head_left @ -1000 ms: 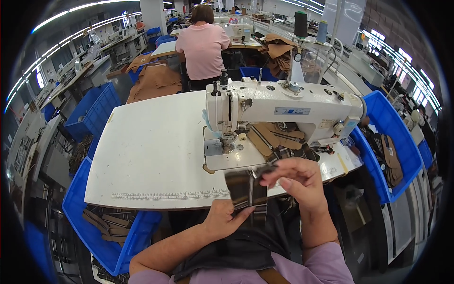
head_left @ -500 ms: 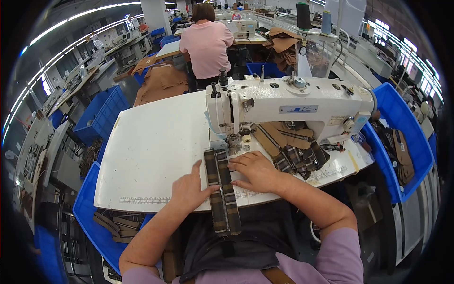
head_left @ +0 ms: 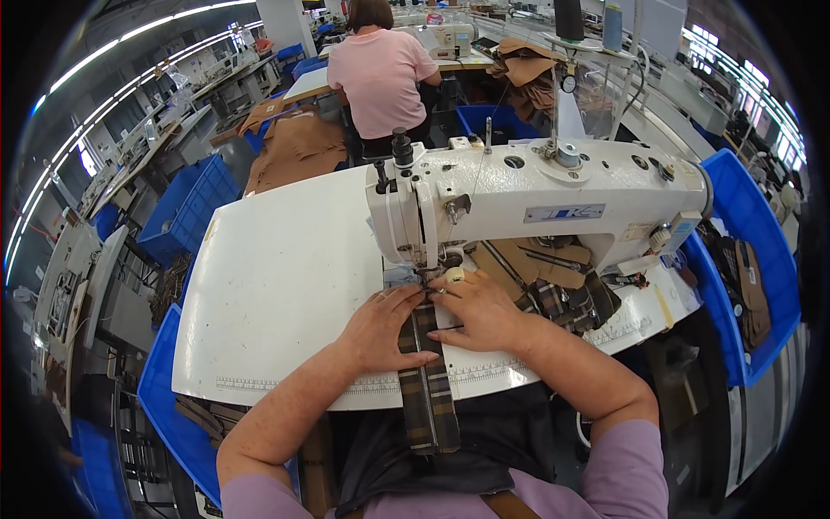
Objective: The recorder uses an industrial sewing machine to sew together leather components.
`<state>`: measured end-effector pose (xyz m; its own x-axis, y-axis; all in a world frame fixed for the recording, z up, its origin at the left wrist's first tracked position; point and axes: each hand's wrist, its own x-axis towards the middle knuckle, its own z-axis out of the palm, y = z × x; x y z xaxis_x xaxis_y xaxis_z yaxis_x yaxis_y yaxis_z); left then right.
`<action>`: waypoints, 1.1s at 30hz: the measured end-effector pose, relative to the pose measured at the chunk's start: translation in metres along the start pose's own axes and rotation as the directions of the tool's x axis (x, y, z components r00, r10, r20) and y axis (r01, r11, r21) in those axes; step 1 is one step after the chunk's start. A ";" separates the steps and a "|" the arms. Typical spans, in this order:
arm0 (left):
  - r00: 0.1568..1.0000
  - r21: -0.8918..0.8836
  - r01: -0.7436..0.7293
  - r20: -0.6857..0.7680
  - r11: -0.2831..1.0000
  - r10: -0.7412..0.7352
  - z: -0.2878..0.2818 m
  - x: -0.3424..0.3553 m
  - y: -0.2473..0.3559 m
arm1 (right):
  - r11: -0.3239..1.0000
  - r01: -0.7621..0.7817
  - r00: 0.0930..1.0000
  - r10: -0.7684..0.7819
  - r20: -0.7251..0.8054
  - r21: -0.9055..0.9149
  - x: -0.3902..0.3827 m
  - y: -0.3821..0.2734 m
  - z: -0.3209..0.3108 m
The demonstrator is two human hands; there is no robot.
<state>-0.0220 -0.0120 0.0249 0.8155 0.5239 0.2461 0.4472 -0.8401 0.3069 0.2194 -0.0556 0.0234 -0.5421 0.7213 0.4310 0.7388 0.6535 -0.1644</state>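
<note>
A long brown plaid fabric strip with a zipper runs from under the front of the white sewing machine down over the table edge to my lap. My left hand lies flat on the strip's left side, thumb spread across it, fingertips close to the presser foot. On its other side rests my right hand, fingers extended near the needle area and thumb apart at the strip's edge. Both hands are open and touch the fabric. The fabric's far end is hidden under fingers and machine head.
Under the machine arm lies a pile of tan and plaid pieces. A blue bin with more pieces stands right of the white table; another blue bin is below left. Ahead, a person in pink sits at another machine.
My left hand has moved right and forward onto the strip, beside my right hand. The strip's lower end has shifted slightly right and toward me in the picture. The machine appears larger in view.
</note>
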 end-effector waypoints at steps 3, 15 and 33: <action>1.000 0.009 0.012 -0.023 1.000 -0.012 0.000 0.001 -0.002 | 1.000 0.008 0.999 -0.008 -0.042 0.016 0.000 0.000 0.004; 0.999 -0.046 0.042 -0.020 0.998 -0.043 -0.001 0.004 -0.019 | 1.000 -0.010 0.998 0.010 -0.067 0.000 0.007 0.003 0.011; 0.995 -0.002 -0.040 -0.086 0.999 0.040 -0.002 0.006 -0.020 | 0.999 -0.042 0.999 0.042 0.000 -0.015 0.008 -0.001 0.007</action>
<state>-0.0269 0.0086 0.0224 0.7978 0.5001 0.3367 0.4133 -0.8603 0.2983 0.2116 -0.0484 0.0206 -0.5106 0.7481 0.4239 0.7668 0.6192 -0.1691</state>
